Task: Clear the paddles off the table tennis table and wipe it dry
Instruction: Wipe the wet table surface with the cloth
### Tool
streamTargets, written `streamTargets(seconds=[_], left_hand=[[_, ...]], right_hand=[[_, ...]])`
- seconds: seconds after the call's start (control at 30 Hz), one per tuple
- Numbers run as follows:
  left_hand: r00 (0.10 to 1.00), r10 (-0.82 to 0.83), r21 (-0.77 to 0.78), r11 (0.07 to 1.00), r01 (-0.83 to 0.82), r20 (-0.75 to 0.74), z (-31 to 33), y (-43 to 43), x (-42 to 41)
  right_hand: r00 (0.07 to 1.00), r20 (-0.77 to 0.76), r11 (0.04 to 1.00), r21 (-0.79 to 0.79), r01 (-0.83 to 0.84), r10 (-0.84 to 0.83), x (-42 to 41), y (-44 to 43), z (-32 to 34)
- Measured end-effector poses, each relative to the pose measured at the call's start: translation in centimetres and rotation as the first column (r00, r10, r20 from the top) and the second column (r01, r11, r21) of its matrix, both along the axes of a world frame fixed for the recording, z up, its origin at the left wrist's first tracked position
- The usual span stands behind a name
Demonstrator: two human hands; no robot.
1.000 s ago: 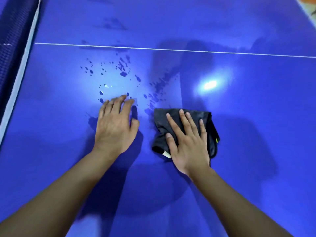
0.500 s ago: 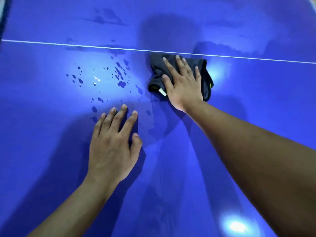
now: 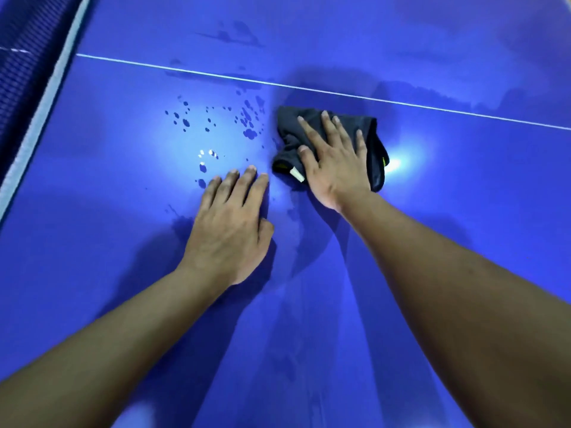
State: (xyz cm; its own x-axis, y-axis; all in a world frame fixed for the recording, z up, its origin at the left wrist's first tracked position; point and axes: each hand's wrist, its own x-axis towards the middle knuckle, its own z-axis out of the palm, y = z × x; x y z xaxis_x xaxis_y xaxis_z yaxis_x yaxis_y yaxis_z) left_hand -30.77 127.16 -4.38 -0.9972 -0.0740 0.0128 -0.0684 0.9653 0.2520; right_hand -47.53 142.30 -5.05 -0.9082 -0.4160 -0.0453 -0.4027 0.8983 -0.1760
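Drawn back from the white centre line (image 3: 432, 108), where it lay half a second ago, the dark grey cloth (image 3: 375, 149) now sits on the near side of that line, under the right hand (image 3: 335, 168). It lies just to the right of the scatter of water droplets (image 3: 247, 131). That hand presses it flat: the fingers are straight and spread apart over the fabric, and the thumb lies along its near left edge without curling round it. The left hand (image 3: 230, 230) is in much the same spot as before, palm down on the bare blue table tennis table (image 3: 463, 230). Its fingers are straight and close together, and the tips stop just short of the nearest drops. It looks to serve as a brace, not as a wiping hand. Judging by how the surface lies, the pull-back stroke has passed beside the droplets, not over them, so most of the splash is untouched. A wet smear (image 3: 234, 34) also shows beyond the line. No paddles are in view on this part of the table, with the net (image 3: 24, 57) at the far left, so the clearing step seems done — at least here. Drying is only partly along, and the likely next need is a sideways pass to the left through the drops.
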Motion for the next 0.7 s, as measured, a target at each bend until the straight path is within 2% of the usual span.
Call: streamTargets(seconds=[0.07, 0.2, 0.4, 0.57, 0.7], left_hand=[[0.999, 0.017, -0.026, 1.000, -0.017, 0.028, 0.5, 0.0, 1.2], [1.000, 0.020, -0.044, 0.999, -0.020, -0.009, 1.1, 0.6, 6.0], [0.991, 0.112, -0.022, 0.993, -0.114, -0.071, 0.4, 2.4, 21.0], [0.974, 0.226, 0.011, 0.974, -0.225, -0.031, 0.3, 3.2, 32.9], [0.974, 0.227, -0.027, 0.974, -0.227, -0.017, -0.1, 4.8, 39.2]], right_hand=[[1.000, -0.012, 1.000, 0.002, -0.012, 0.012, 3.2, 0.3, -0.1], [1.000, -0.009, 1.000, -0.010, -0.017, 0.017, 8.8, 1.1, -0.3], [0.999, 0.027, 0.999, -0.021, -0.042, 0.042, 19.5, 3.1, 0.2], [0.997, 0.038, 0.997, -0.045, -0.068, 0.069, 29.1, 6.0, 0.4], [0.997, 0.033, 0.997, -0.050, -0.063, 0.065, 36.2, 8.1, 0.3]])
